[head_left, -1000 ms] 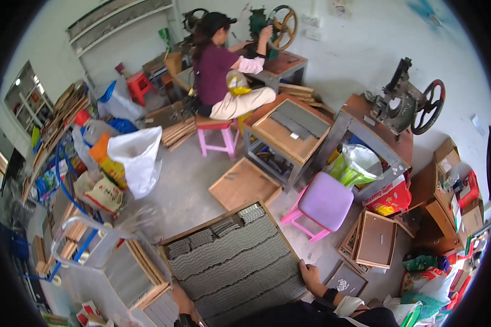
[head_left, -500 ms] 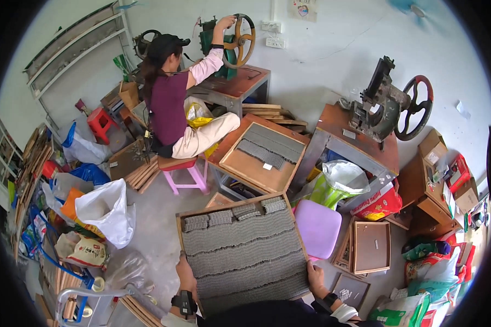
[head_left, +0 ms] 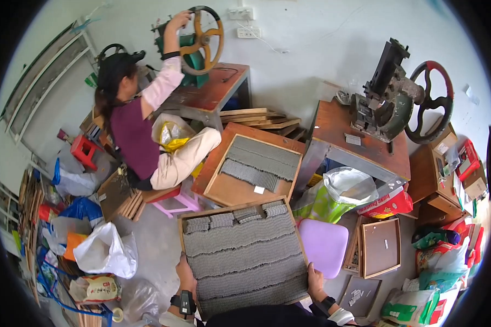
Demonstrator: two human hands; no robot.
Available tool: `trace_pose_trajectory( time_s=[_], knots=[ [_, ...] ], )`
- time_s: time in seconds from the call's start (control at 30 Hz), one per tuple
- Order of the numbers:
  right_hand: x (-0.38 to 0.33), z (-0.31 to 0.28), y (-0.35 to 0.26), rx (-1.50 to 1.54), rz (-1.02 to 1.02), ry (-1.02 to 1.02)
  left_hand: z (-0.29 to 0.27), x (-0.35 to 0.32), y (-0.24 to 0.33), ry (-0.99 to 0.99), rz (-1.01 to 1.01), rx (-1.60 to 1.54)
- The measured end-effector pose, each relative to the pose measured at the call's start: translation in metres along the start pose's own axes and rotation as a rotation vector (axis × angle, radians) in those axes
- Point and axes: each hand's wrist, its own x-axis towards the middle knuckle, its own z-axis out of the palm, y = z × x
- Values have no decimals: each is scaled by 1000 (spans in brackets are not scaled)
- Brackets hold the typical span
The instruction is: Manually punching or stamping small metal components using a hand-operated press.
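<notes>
Between my two hands is a wooden-framed tray (head_left: 180,233), tilted in front of my body. Rows of small grey ribbed pieces (head_left: 245,259) cover it, and a few short stacks (head_left: 221,219) lie along its far edge. My left hand (head_left: 186,275) grips the tray's left side, and my right hand (head_left: 315,280) grips its right side. Just beyond is a small table (head_left: 203,187) bearing another wooden tray (head_left: 240,191), partly filled with similar grey rows and a white slip (head_left: 259,189).
A co-worker (head_left: 136,128) sits at left, one hand on a hand press wheel (head_left: 204,41). Another hand press (head_left: 390,103) stands on a bench at right. A lilac stool (head_left: 323,248) is beside my right hand. White sacks (head_left: 108,250) and empty-looking trays (head_left: 381,248) lie on the floor.
My view has moved closer to the small table and the presses, with the held tray still in both hands. The co-worker now appears farther left and larger.
</notes>
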Motion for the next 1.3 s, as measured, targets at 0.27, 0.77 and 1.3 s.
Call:
trace_pose_trajectory(
  time_s=[0.27, 0.77, 1.3],
  knots=[
    [108, 27, -73, 124, 89, 31, 136, 87, 16, 12, -7, 118],
    [208, 95, -149, 538, 185, 100, 333, 269, 31, -147, 522, 1099],
    [186, 155, -166, 848, 202, -55, 389, 369, 11, -45, 639, 1287]
  ],
)
